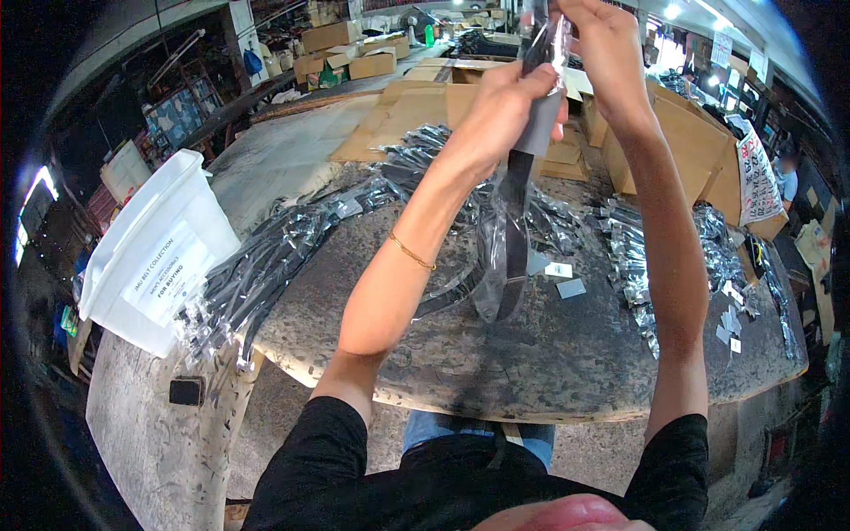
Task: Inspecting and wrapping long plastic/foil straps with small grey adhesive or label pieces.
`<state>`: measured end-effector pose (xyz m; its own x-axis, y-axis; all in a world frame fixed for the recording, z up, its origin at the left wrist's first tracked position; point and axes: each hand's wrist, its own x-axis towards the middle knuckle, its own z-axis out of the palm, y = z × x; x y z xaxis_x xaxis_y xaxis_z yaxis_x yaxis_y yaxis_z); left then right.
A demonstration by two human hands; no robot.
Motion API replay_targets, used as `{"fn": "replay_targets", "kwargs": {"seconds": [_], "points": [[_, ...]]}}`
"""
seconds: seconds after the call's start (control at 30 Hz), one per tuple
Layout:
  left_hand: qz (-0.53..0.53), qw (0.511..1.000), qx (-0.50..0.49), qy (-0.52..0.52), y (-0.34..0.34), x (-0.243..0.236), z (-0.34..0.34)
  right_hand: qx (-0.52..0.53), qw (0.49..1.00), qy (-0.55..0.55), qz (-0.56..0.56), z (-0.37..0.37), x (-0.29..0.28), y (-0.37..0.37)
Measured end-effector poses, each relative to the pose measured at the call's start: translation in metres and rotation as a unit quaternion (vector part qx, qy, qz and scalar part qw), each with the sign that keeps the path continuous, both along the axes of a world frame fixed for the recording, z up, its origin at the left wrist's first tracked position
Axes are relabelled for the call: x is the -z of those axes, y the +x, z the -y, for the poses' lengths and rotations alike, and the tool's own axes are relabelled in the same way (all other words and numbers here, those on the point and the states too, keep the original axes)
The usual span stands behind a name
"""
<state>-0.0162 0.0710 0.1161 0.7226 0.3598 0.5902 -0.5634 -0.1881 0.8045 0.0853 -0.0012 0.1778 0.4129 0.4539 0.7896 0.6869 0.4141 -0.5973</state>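
Note:
A black belt (513, 199) in a long clear plastic sleeve (484, 288) hangs upright in front of me, its lower end close above the table. My left hand (506, 111) is closed round its upper part, next to a grey card band (537, 133) on the belt. Higher up, my right hand (604, 35) pinches the top of the sleeve; its fingertips are partly cut off by the upper edge. Behind the hanging belt lie more sleeved belts (425, 150) in a heap. Small grey and white cards (571, 288) lie on the table to its right.
The dark worn table (372, 310) curves round me. Bundles of sleeved belts (283, 239) lie at left, beside a white plastic bin (159, 248), and more packed belts (633, 265) at right. Cardboard boxes (664, 150) stand behind. A dark phone-like object (186, 391) rests lower left. Another person (786, 181) is far right.

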Motion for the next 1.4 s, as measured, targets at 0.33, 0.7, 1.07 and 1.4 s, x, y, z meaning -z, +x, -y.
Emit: {"fn": "replay_targets", "kwargs": {"seconds": [0.33, 0.7, 1.07, 1.4], "points": [[0.050, 0.998, 0.011, -0.048, 0.005, -0.004, -0.007, -0.127, 0.988, 0.056, 0.061, 0.000, 0.001, 0.009], [0.047, 0.999, 0.004, -0.006, -0.004, 0.035, -0.003, -0.096, 0.981, 0.166, -0.003, 0.011, -0.018, -0.005], [-0.019, 0.994, 0.040, -0.101, -0.004, 0.021, 0.006, -0.139, 0.968, -0.164, 0.131, 0.021, -0.003, 0.042], [0.041, 0.995, -0.016, -0.090, -0.013, 0.013, -0.003, -0.158, 0.981, -0.082, 0.074, 0.032, -0.004, -0.005]]}}
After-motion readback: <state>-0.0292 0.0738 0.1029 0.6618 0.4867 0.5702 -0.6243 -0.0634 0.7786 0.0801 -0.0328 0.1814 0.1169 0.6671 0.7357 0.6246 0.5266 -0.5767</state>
